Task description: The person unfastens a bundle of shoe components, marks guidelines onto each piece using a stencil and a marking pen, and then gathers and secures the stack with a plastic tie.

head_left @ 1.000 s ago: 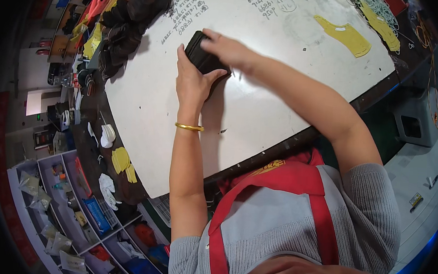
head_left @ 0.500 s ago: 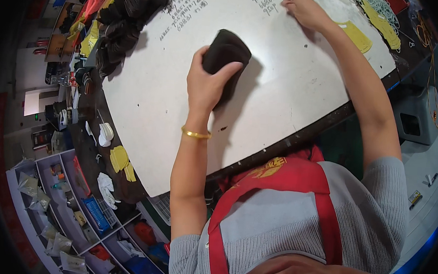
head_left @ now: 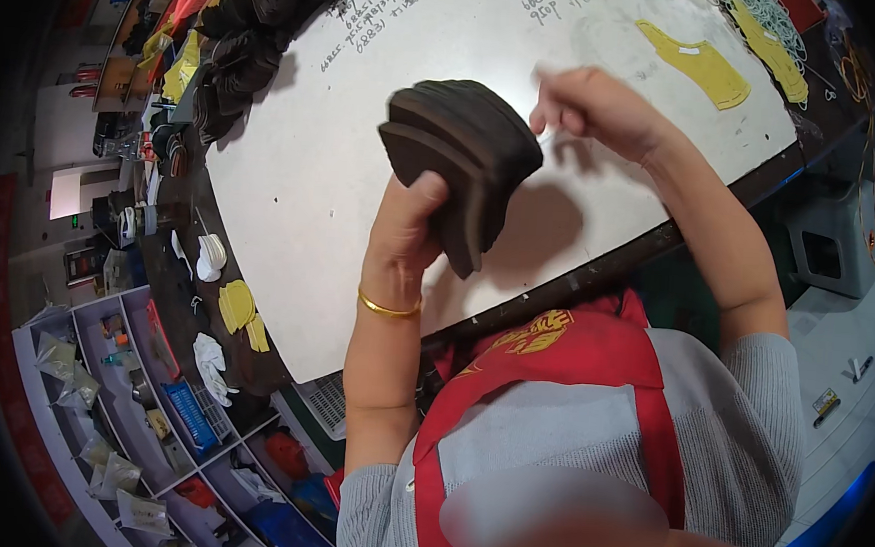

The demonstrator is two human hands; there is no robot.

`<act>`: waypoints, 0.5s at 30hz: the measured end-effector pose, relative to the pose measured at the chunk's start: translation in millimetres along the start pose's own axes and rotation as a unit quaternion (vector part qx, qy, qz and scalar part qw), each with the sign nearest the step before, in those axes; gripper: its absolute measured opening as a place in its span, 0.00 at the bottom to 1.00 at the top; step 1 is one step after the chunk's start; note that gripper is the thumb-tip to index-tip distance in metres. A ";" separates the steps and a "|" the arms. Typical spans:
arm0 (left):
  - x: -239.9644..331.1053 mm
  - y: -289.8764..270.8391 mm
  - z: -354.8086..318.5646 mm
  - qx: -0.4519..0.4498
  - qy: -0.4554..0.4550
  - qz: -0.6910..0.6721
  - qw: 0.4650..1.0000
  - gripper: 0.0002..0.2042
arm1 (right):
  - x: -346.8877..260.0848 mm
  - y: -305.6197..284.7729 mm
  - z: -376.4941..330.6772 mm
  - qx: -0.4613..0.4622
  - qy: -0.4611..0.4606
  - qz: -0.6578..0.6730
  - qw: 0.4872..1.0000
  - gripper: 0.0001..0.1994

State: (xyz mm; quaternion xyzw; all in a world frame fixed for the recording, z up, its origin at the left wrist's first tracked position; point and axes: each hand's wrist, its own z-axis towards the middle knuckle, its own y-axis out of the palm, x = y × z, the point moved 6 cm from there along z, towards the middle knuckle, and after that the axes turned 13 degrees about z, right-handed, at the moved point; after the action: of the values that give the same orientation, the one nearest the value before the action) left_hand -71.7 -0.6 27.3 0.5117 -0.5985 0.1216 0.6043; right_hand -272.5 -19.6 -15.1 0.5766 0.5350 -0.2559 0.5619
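My left hand (head_left: 408,217) grips a thick stack of dark brown curved cut pieces (head_left: 470,155), thumb across the near face. The layers are fanned slightly apart at the upper left, and the stack is held above the white tabletop. Just right of it is my right hand (head_left: 602,118), fingers bent and somewhat blurred. A small pale bit shows by its fingertips, close to the stack's right edge; I cannot make out what it is.
Bundled dark pieces (head_left: 235,56) are heaped at the table's (head_left: 303,255) far left. A yellow cut piece (head_left: 696,64) lies at the right, near pale cords (head_left: 773,28). A divided shelf (head_left: 163,417) stands lower left, and a grey stool (head_left: 835,243) at the right.
My right hand has come from the far edge of the table back toward the stack. My left hand has turned the stack and brought it nearer, showing its layers.
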 end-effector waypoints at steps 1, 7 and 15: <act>7.0 0.1 1.2 0.007 0.013 0.138 0.990 0.36 | -5.6 -3.9 -0.4 -0.022 -0.031 0.133 0.990 0.23; 14.0 -21.0 19.0 0.139 0.084 0.384 0.909 0.31 | -80.2 87.5 -53.5 -0.148 -0.363 -0.328 0.859 0.14; 6.1 -64.3 -16.3 0.050 0.063 -0.108 0.991 0.41 | -5.3 20.6 -71.9 -0.202 -0.026 -0.254 0.946 0.09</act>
State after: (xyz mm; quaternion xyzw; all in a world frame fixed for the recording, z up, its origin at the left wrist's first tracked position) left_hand -11.6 -19.8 6.0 0.5946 -0.4932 0.1174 0.6240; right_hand -277.5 49.2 14.4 0.2892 0.6893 -0.2921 0.5966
